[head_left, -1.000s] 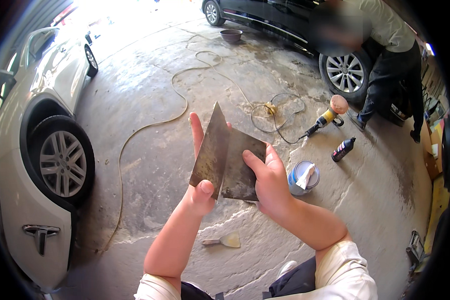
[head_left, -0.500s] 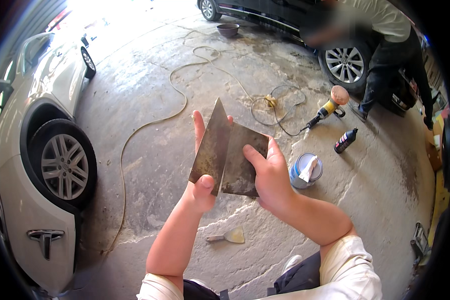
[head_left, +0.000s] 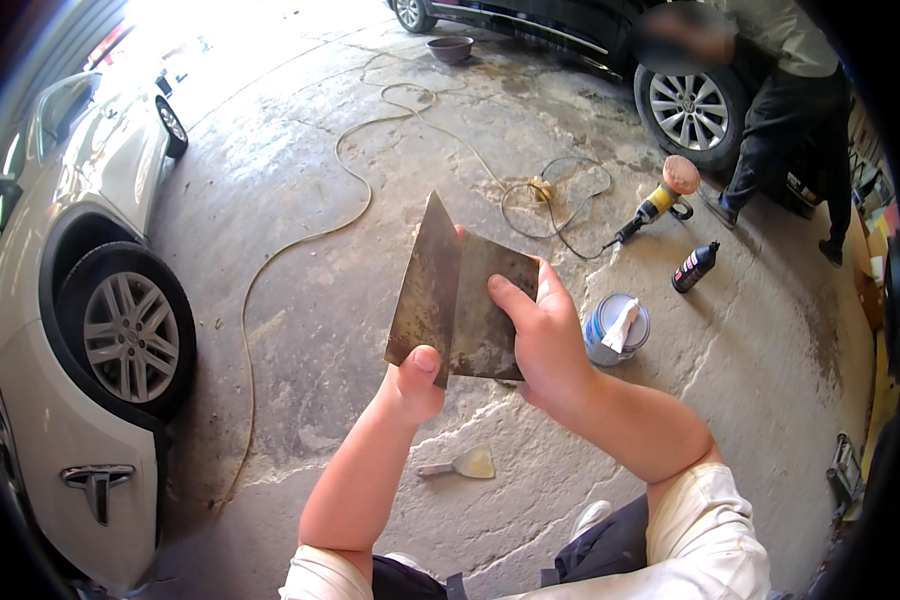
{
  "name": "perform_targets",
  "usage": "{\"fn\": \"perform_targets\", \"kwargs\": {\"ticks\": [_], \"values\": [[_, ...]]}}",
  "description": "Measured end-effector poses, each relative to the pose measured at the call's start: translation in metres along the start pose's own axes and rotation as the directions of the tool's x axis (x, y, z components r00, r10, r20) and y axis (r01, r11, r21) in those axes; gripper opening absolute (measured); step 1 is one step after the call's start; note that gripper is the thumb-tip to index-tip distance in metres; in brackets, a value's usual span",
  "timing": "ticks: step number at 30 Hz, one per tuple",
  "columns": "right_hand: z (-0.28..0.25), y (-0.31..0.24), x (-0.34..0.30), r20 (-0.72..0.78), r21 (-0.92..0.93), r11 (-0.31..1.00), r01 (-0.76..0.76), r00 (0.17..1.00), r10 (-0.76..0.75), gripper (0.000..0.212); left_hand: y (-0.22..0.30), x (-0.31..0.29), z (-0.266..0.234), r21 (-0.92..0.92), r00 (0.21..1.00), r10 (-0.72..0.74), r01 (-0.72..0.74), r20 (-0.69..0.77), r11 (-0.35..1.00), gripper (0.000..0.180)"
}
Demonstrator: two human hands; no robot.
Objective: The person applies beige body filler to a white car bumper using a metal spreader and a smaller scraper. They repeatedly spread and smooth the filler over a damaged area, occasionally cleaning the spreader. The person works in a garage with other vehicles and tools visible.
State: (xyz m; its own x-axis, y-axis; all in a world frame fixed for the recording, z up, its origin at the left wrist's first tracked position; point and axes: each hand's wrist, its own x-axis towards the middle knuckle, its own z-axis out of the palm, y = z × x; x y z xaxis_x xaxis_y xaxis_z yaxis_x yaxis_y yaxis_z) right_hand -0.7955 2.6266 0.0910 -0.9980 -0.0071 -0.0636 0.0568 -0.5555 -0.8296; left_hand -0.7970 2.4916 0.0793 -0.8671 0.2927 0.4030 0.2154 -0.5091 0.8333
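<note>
In front of me I hold two thin, stained metal spreader plates at an angle to each other. My left hand [head_left: 416,386] grips the left plate [head_left: 422,300], thumb on its lower face and the fingers mostly hidden behind. My right hand [head_left: 550,335] is closed on the squarer right plate [head_left: 482,315], thumb flat on its face. The left plate's long edge lies against or just over the right plate's side; exact contact I cannot tell. Below them, a putty knife [head_left: 473,462] with a pale blade lies on the concrete.
Right of my hands stands a round can [head_left: 598,345] with a white tube [head_left: 622,325] on its lid. Beyond are a black bottle [head_left: 695,267], a yellow polisher [head_left: 658,202] and a hose [head_left: 342,150]. A white car [head_left: 60,420] flanks my left; a person [head_left: 795,130] bends by a black car [head_left: 530,25].
The left plate has come closer to the right one, narrowing the gap at their lower ends. My left fingers, stretched up beside the plate before, are now mostly behind it.
</note>
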Motion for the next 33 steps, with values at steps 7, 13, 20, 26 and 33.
{"fn": "perform_targets", "kwargs": {"ticks": [7,13,20,26,33], "values": [[0.000,-0.002,0.001,0.024,0.008,1.000,0.012,1.000,-0.013,0.031,0.002,-0.006,0.000,-0.014,0.999,-0.037,0.037,-0.010,0.999,0.099],[-0.002,0.000,0.003,0.028,0.000,0.997,0.076,0.997,-0.076,0.031,-0.003,-0.007,0.000,-0.085,1.000,-0.007,0.006,-0.010,0.996,0.089],[-0.001,0.000,0.002,0.013,-0.019,0.994,0.108,0.994,-0.107,0.028,-0.005,-0.010,-0.008,-0.166,0.997,-0.071,0.075,0.029,0.983,0.089],[0.000,-0.004,0.001,0.012,-0.037,0.990,0.135,0.991,-0.134,0.027,-0.005,-0.011,-0.007,-0.198,0.994,-0.096,0.103,0.044,0.975,0.093],[-0.002,-0.005,0.003,0.019,-0.030,0.987,0.158,0.987,-0.158,0.025,-0.005,-0.010,-0.009,-0.189,0.995,-0.065,0.078,0.072,0.979,0.097]]}}
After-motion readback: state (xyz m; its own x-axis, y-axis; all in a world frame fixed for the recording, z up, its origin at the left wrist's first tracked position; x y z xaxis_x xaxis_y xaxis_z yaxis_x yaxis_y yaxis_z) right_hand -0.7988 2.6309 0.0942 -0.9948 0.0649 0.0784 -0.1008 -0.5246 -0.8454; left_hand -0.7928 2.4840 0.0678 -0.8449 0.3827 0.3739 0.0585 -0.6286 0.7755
